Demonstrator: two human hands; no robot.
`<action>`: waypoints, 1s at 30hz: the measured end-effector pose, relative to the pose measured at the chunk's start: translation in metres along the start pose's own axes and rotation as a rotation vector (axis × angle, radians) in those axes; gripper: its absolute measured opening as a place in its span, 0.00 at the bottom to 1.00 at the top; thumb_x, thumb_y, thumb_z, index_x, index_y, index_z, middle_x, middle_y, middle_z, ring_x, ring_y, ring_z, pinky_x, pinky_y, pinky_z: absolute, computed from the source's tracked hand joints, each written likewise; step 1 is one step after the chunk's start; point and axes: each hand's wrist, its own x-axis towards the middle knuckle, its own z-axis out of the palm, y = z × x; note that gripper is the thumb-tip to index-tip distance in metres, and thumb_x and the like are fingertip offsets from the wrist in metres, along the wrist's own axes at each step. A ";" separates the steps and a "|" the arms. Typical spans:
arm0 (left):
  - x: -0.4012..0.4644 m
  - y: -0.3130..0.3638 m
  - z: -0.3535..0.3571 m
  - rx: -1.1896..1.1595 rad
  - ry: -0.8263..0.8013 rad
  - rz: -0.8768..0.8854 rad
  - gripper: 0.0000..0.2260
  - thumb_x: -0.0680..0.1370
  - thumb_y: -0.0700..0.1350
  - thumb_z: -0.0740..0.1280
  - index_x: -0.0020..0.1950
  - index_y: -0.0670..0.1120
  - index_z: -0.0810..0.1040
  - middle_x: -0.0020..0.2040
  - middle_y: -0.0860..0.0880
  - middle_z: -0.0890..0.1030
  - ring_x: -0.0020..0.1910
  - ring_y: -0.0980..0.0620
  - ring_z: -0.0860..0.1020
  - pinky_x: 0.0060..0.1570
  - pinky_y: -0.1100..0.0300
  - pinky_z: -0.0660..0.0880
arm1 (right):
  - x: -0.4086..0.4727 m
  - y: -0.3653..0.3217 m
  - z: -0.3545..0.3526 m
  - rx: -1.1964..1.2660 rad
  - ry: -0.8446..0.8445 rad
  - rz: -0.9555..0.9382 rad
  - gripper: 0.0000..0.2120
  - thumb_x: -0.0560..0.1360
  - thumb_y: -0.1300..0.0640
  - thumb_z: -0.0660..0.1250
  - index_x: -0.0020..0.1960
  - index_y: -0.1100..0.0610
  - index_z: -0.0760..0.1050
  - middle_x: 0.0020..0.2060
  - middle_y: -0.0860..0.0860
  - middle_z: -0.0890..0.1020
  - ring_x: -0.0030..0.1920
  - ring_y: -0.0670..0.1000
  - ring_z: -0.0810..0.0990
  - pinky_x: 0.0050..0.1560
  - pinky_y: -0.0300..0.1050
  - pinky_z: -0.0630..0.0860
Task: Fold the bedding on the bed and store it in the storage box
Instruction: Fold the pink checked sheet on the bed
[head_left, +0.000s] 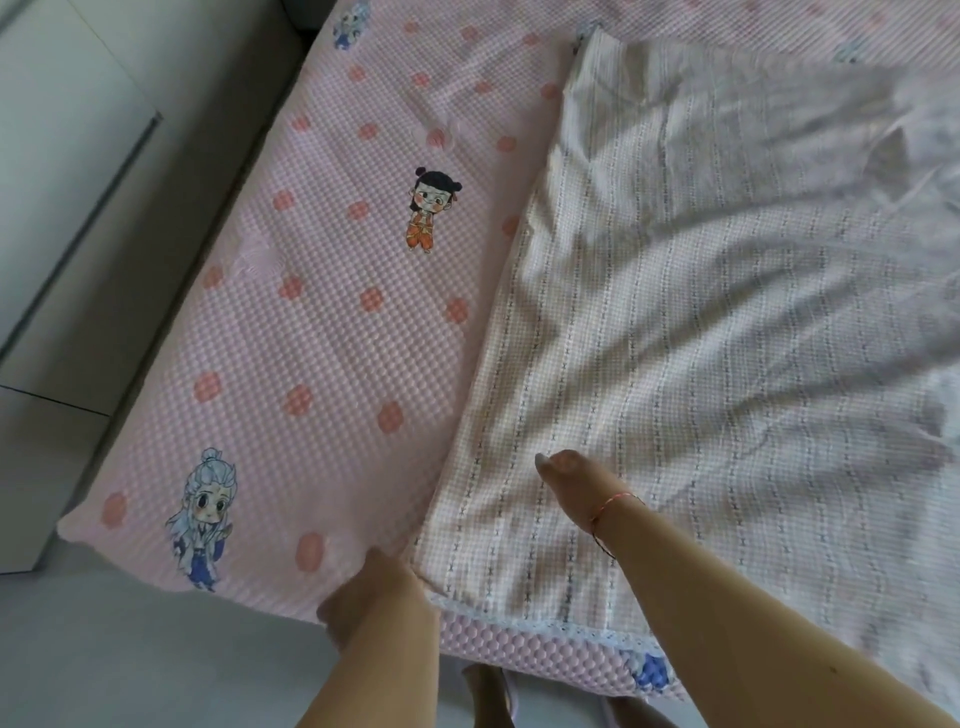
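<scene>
Checked blanket (727, 312) spread over centre and right of frame: we judge it light, limp, best taken at corners. Left hand (374, 603) grips its lower-centre corner; right hand (563, 467) curled on cloth, grip unclear

bed sheet (332, 322): pink check, coral flowers, cartoon figures | blanket (727, 312): pale pink-white check, dotted stripes
</scene>
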 end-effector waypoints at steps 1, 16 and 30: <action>0.000 0.006 0.001 0.115 0.104 0.092 0.21 0.80 0.46 0.62 0.67 0.34 0.69 0.64 0.34 0.74 0.63 0.34 0.73 0.60 0.44 0.70 | 0.002 -0.001 -0.002 0.013 -0.002 0.004 0.20 0.81 0.44 0.51 0.35 0.53 0.65 0.31 0.49 0.71 0.35 0.50 0.71 0.44 0.46 0.69; -0.041 0.069 0.088 0.321 -0.749 0.741 0.08 0.73 0.47 0.71 0.51 0.47 0.82 0.46 0.50 0.85 0.44 0.51 0.84 0.50 0.48 0.81 | 0.010 0.000 -0.059 0.673 0.047 0.121 0.18 0.81 0.45 0.54 0.52 0.59 0.74 0.42 0.53 0.80 0.42 0.51 0.78 0.47 0.47 0.74; -0.216 0.063 0.114 0.527 -1.268 0.809 0.12 0.79 0.35 0.61 0.53 0.47 0.81 0.36 0.46 0.78 0.28 0.53 0.75 0.28 0.62 0.71 | -0.031 0.057 -0.181 0.654 0.220 0.204 0.08 0.76 0.62 0.64 0.39 0.60 0.75 0.36 0.56 0.78 0.31 0.49 0.77 0.30 0.36 0.76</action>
